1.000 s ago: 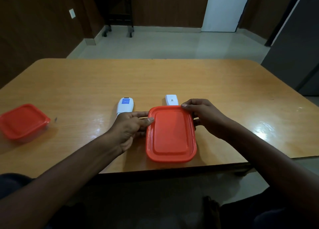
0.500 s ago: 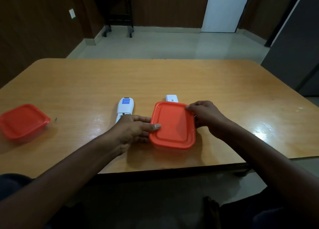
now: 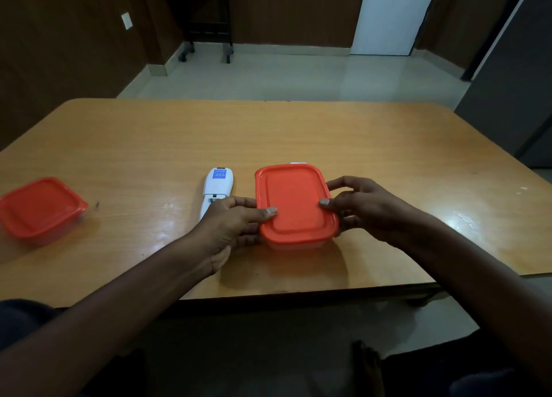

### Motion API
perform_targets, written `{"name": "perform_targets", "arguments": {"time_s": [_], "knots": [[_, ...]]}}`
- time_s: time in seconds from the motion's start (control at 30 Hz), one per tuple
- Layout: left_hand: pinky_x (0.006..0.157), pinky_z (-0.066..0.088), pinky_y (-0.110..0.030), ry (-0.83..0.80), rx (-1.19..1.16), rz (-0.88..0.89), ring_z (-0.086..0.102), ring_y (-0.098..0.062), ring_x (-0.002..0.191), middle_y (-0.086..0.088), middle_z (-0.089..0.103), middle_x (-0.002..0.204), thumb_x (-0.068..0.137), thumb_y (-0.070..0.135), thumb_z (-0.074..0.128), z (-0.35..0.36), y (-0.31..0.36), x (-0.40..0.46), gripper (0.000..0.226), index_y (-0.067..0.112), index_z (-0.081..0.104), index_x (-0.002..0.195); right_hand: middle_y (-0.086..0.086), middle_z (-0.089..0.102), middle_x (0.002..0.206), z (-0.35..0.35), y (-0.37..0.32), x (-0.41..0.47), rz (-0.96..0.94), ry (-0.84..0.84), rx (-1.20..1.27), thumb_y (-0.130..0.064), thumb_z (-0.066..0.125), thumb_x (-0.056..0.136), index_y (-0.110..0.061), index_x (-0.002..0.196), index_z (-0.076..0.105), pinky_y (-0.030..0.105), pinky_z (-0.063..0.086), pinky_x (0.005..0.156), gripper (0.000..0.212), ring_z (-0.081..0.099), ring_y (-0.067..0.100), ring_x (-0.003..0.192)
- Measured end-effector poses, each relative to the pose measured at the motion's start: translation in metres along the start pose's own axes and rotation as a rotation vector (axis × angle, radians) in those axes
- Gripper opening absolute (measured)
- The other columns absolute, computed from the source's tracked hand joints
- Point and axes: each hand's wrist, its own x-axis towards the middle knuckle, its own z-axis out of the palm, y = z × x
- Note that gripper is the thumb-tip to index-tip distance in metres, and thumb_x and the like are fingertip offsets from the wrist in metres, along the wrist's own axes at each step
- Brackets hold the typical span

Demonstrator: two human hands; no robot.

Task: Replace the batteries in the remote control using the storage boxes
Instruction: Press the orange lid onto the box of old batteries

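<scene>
Nearest the table's (image 3: 298, 133) front edge, both hands grip one box (image 3: 295, 205), a clear tub under a red lid, which sits on the wood near the middle of the near side. The left hand (image 3: 231, 223) clasps its left side: thumb laid flat on the lid's rim, the other fingers curled under against the wall. The right hand (image 3: 364, 207) holds the right side likewise, thumb pressed on the lid, index finger stretched along the far right edge, the remaining fingers wrapped around the wall below. The lid is seated on the tub; whether it is fully sealed cannot be told. Just left of the box, partly covered by the left hand, a white remote (image 3: 217, 187) lies face down, a blue label on its far end. A sliver of a white part (image 3: 298, 163) shows behind the box's far rim; what it is cannot be told. Well apart, at the table's left edge, stands a second box (image 3: 40, 207), red lid closed.
</scene>
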Motion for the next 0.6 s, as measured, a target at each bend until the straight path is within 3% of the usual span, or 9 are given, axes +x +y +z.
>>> {"name": "perform_targets", "arguments": {"time_s": [0.1, 0.23, 0.33, 0.37, 0.4, 0.43, 0.47, 0.5, 0.6], "knots": [[0.062, 0.061, -0.032, 0.014, -0.001, 0.051, 0.071, -0.018, 0.067, -0.005, 0.076, 0.086, 0.085, 0.037, 0.077, 0.006, 0.003, -0.001, 0.037, 0.013, 0.056, 0.103, 0.014, 0.066, 0.087, 0.000, -0.007, -0.003, -0.075, -0.007, 0.062, -0.004, 0.070, 0.090, -0.004, 0.124, 0.058, 0.038, 0.056, 0.057, 0.036, 0.066, 0.026, 0.069], [0.075, 0.059, -0.039, 0.101, -0.081, 0.101, 0.071, -0.023, 0.088, -0.005, 0.073, 0.111, 0.087, 0.065, 0.060, 0.011, 0.007, 0.001, 0.056, 0.021, 0.060, 0.122, 0.009, 0.062, 0.097, 0.019, -0.012, -0.007, -0.153, 0.042, 0.051, -0.012, 0.063, 0.095, -0.018, 0.118, 0.060, 0.042, 0.057, 0.071, 0.023, 0.067, 0.027, 0.089], [0.098, 0.054, -0.047, 0.208, -0.034, 0.222, 0.068, -0.021, 0.110, 0.003, 0.071, 0.119, 0.091, 0.076, 0.038, 0.023, 0.007, -0.007, 0.048, 0.039, 0.064, 0.106, 0.001, 0.060, 0.110, 0.050, -0.004, -0.010, -0.233, 0.231, -0.140, -0.046, 0.053, 0.100, -0.029, 0.115, 0.053, 0.040, 0.057, 0.077, 0.022, 0.065, 0.020, 0.098], [0.104, 0.051, -0.035, 0.233, -0.012, 0.265, 0.065, -0.010, 0.112, 0.009, 0.069, 0.118, 0.092, 0.076, 0.032, 0.028, 0.005, -0.012, 0.052, 0.038, 0.064, 0.106, -0.003, 0.060, 0.107, 0.061, 0.001, -0.012, -0.239, 0.265, -0.181, -0.056, 0.045, 0.101, -0.031, 0.119, 0.048, 0.039, 0.058, 0.077, 0.032, 0.064, 0.017, 0.094], [0.100, 0.044, -0.011, 0.251, 0.005, 0.299, 0.061, 0.008, 0.106, 0.016, 0.065, 0.112, 0.094, 0.074, 0.027, 0.033, 0.004, -0.016, 0.053, 0.036, 0.061, 0.105, -0.007, 0.059, 0.100, 0.071, 0.006, -0.014, -0.257, 0.291, -0.217, -0.061, 0.038, 0.101, -0.033, 0.125, 0.043, 0.039, 0.058, 0.075, 0.037, 0.064, 0.015, 0.088], [0.082, 0.033, 0.008, 0.268, 0.030, 0.324, 0.053, 0.024, 0.089, 0.021, 0.059, 0.099, 0.096, 0.070, 0.023, 0.036, 0.003, -0.022, 0.049, 0.036, 0.058, 0.100, -0.008, 0.060, 0.094, 0.079, 0.010, -0.016, -0.291, 0.317, -0.244, -0.061, 0.032, 0.102, -0.034, 0.128, 0.040, 0.037, 0.058, 0.070, 0.039, 0.064, 0.013, 0.081], [0.068, 0.031, 0.010, 0.305, 0.071, 0.332, 0.051, 0.022, 0.074, 0.021, 0.052, 0.086, 0.097, 0.067, 0.021, 0.037, 0.001, -0.024, 0.046, 0.035, 0.054, 0.091, -0.005, 0.062, 0.088, 0.084, 0.012, -0.017, -0.337, 0.337, -0.260, -0.059, 0.029, 0.103, -0.033, 0.129, 0.040, 0.035, 0.057, 0.064, 0.039, 0.065, 0.013, 0.074], [0.071, 0.037, 0.002, 0.344, 0.102, 0.355, 0.054, 0.012, 0.071, 0.017, 0.049, 0.077, 0.097, 0.069, 0.021, 0.037, 0.001, -0.026, 0.050, 0.033, 0.053, 0.085, -0.001, 0.064, 0.082, 0.087, 0.012, -0.018, -0.384, 0.354, -0.266, -0.056, 0.027, 0.105, -0.031, 0.127, 0.042, 0.035, 0.055, 0.059, 0.037, 0.065, 0.015, 0.068], [0.089, 0.055, -0.046, 0.440, 0.093, 0.417, 0.063, -0.024, 0.076, -0.003, 0.060, 0.071, 0.081, 0.089, 0.021, 0.028, 0.001, -0.023, 0.075, 0.023, 0.059, 0.083, 0.013, 0.063, 0.071, 0.090, 0.006, -0.014, -0.530, 0.403, -0.326, -0.050, 0.026, 0.107, -0.025, 0.114, 0.047, 0.050, 0.053, 0.053, 0.033, 0.063, 0.027, 0.058]]}}
